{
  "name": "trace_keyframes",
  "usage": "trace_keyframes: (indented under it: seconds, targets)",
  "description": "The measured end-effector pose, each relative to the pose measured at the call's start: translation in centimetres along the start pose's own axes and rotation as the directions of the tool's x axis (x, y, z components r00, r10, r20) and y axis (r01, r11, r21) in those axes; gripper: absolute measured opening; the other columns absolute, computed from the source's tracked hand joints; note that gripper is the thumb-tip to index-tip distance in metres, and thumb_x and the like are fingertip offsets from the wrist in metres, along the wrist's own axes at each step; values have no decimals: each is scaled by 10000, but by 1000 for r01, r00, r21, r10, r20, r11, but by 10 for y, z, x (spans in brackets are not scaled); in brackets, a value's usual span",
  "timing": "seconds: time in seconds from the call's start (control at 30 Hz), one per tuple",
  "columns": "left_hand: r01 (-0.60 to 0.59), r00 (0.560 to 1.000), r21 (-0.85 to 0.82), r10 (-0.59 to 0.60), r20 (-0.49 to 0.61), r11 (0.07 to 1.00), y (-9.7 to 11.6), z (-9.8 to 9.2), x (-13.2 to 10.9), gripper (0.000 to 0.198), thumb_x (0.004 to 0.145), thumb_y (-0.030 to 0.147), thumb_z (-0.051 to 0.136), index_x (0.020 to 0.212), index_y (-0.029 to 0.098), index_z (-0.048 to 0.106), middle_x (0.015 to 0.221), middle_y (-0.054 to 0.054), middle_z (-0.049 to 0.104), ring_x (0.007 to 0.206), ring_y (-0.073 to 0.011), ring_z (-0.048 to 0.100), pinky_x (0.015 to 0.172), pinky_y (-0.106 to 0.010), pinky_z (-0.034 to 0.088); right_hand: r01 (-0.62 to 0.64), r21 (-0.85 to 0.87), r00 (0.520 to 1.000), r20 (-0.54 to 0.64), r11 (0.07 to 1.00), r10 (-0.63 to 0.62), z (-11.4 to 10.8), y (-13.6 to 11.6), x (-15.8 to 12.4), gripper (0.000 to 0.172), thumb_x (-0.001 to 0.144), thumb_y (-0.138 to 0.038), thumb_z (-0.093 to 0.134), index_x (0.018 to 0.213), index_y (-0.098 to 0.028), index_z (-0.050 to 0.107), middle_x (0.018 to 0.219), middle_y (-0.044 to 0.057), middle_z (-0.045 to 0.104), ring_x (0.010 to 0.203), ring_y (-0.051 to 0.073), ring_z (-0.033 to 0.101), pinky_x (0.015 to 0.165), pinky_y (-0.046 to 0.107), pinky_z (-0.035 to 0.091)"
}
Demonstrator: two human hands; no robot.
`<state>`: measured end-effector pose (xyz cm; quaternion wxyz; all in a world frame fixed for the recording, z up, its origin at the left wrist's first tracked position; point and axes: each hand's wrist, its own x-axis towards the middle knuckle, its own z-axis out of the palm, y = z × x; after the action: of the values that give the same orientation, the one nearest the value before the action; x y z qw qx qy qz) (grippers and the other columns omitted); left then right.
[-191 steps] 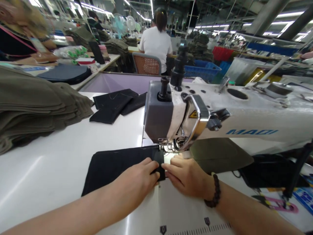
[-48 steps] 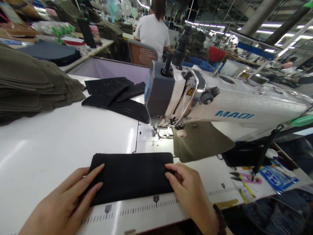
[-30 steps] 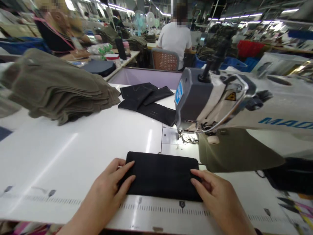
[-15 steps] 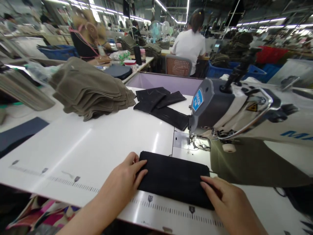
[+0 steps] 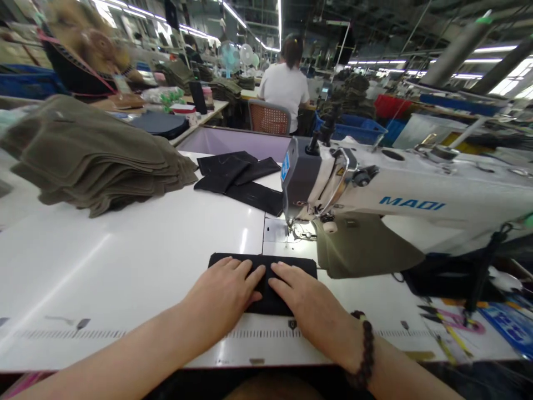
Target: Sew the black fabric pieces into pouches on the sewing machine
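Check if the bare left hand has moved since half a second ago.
Yes. Left hand moved rightward, nearer the black printed 0 mark on the glossy white tabletop.

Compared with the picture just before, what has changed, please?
The left grip moved rightward and the right grip leftward, letting go of the ends of the black cloth; both now lie on top, nearer together. The olive stack and the sewing machine stayed in place.

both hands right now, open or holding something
Left hand: open, laid on the black cloth piece.
Right hand: open, laid on the same piece.
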<state>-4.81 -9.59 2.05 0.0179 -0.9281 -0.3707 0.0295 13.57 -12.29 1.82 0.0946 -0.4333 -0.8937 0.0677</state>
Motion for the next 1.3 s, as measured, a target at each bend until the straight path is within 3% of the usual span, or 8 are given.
trace_keyframes:
  seconds: [0.13, 0.47, 0.57, 0.67, 0.77, 0.93, 1.07, 1.3]
  targets:
    - [51, 993, 3, -51, -111, 999, 15, 11, 3, 294, 826, 363, 526, 946, 108, 608, 939, -130, 601, 906, -298, 548, 778, -448, 457, -13, 71, 1000, -11, 997, 14, 7, 5, 0, 228, 841, -187, 489, 1046, -134, 571, 1147, 89, 549, 1084, 215, 461, 1012, 414, 314]
    - [53, 951, 23, -43, -307, 998, -8, 40, -19, 604, 803, 473, 516, 1253, 85, 410, 1291, -184, 422, 1138, -304, 432, 903, -416, 428, -25, 142, 999, -30, 990, 30, 25, 14, -6, 404, 855, -354, 485, 1232, -211, 457, 1260, 69, 450, 1180, 227, 363, 1059, 459, 220]
    - [130, 911, 103, -77, -404, 986, -12, 47, -37, 413, 849, 338, 466, 1197, 116, 480, 1284, -186, 425, 1060, -298, 492, 851, -412, 453, -72, 188, 997, -2, 980, 73, 18, 10, -7, 389, 865, -353, 470, 1232, -223, 464, 1277, 59, 449, 1184, 225, 370, 1055, 446, 230]
    - [23, 929, 145, 32, -368, 989, -12, 52, -43, 392, 813, 92, 381, 1178, 161, 506, 1203, -111, 531, 994, -246, 538, 823, -363, 467, -140, 203, 990, 4, 969, 142, 4, 5, -5, 357, 874, -324, 451, 1204, -195, 487, 1247, 72, 491, 1146, 231, 417, 1016, 440, 289]
    - [15, 958, 110, 17, -285, 994, -18, 45, -19, 379, 815, 78, 380, 1159, 141, 527, 1202, -98, 548, 1068, -248, 513, 884, -376, 440, -104, 122, 995, 23, 987, 102, -8, 10, 1, 250, 862, -274, 478, 1086, -194, 553, 1145, 60, 569, 1022, 226, 504, 914, 427, 380]
    - [38, 982, 78, -23, -188, 996, -41, 21, 53, 461, 820, 375, 536, 1164, 69, 514, 1261, -167, 483, 1164, -313, 434, 939, -455, 386, 208, -112, 977, 75, 972, -200, -5, 42, 14, 324, 835, -323, 534, 1084, -116, 545, 1183, 121, 535, 924, 241, 513, 789, 392, 422]
    - [5, 990, 104, 9, -142, 995, -38, 7, 86, 367, 793, 276, 591, 1087, 59, 561, 1155, -178, 550, 1076, -297, 499, 889, -411, 415, 169, -106, 985, -20, 980, -171, 4, 62, 17, 373, 852, -326, 500, 1161, -118, 502, 1213, 118, 496, 954, 243, 472, 833, 389, 386]
    - [-124, 970, 56, 133, -203, 991, -25, 20, 94, 276, 853, 261, 498, 1046, 76, 566, 1069, -134, 584, 1039, -260, 501, 908, -388, 398, 83, -39, 995, -48, 996, -85, 2, 67, 13, 338, 823, -348, 544, 1073, -121, 563, 894, 85, 552, 783, 211, 474, 704, 348, 393]
